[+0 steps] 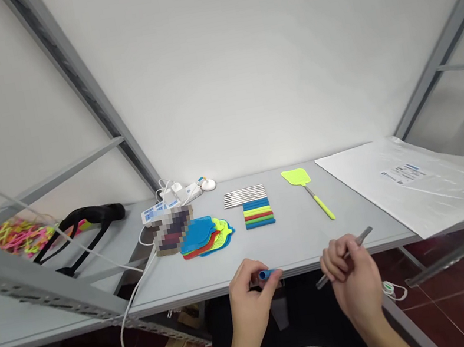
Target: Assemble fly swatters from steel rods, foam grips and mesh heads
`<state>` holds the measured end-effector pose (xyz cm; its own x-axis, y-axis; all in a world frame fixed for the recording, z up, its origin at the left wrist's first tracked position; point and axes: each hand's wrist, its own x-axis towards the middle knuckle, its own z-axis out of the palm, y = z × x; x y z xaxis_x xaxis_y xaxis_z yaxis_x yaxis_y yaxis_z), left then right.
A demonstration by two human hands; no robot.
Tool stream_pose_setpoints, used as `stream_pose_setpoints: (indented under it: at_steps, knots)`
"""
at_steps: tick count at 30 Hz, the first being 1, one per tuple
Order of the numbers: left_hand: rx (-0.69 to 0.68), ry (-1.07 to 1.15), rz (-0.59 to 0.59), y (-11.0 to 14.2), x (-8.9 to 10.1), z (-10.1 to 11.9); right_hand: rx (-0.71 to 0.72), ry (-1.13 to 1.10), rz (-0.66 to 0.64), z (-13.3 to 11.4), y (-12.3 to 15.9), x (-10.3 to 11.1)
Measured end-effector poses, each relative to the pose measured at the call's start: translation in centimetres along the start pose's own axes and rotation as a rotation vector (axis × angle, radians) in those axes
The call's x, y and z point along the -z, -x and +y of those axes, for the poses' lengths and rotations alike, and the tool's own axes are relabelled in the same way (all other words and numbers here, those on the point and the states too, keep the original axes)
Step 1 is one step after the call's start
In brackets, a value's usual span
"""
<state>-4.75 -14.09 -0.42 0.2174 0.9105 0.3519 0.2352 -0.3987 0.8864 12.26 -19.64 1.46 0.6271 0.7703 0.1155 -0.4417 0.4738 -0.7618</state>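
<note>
Between the thumb and fingers of my left hand (251, 297) is a blue handle grip (265, 275), its hollow round end showing. My right hand (353, 278) is closed around a grey metal rod (364, 235), which sticks out on both sides of the fist. Both hands are at the table's front edge, the two parts apart. Beyond them lie a row of coloured handle grips (259, 215) and several thin metal rods (244, 196). To their left is a pile of blue, red and yellow fly swatter heads (200, 236). A whole yellow fly swatter (297, 177) lies to the right.
A large white wrapped sheet (378, 189) covers the table's right side. At the back left are a power strip (160, 211) and white cables. Metal shelf posts (101, 109) flank the table (297, 239). Left of the post sits a black curved frame (90, 237) near colourful strands (21, 236).
</note>
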Motion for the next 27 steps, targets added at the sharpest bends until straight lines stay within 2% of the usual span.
stream_pose_setpoints:
  at_steps: [3, 5, 9, 11, 14, 18, 23, 27]
  knots:
    - [-0.088, 0.104, 0.024, 1.9, 0.1, 1.6, -0.083, -0.075, -0.074, 0.0, 2.3, -0.5]
    - [-0.113, 0.117, -0.012, 2.6, 0.1, 2.6, -0.099, -0.119, -0.119, -0.6, 3.4, -0.9]
    - [-0.111, -0.003, -0.235, 3.3, -0.1, 4.0, -0.016, -0.196, -0.161, -2.6, 4.4, -1.7]
    - [-0.127, -0.089, -0.362, 3.2, -0.4, 4.2, 0.034, -0.223, -0.164, -3.7, 4.5, -1.9]
    - [-0.140, -0.157, -0.484, 3.0, -0.6, 4.2, 0.053, -0.239, -0.146, -5.0, 4.4, -1.9]
    - [-0.154, -0.201, -0.542, 2.8, -0.6, 4.2, 0.048, -0.228, -0.094, -5.4, 4.2, -1.7]
    - [-0.138, -0.193, -0.573, 3.0, -0.7, 4.5, 0.078, -0.260, -0.074, -4.2, 3.9, -1.6]
    - [-0.066, -0.149, -0.580, 3.3, -1.0, 4.6, 0.004, -0.310, -0.019, -4.0, 3.2, -1.3]
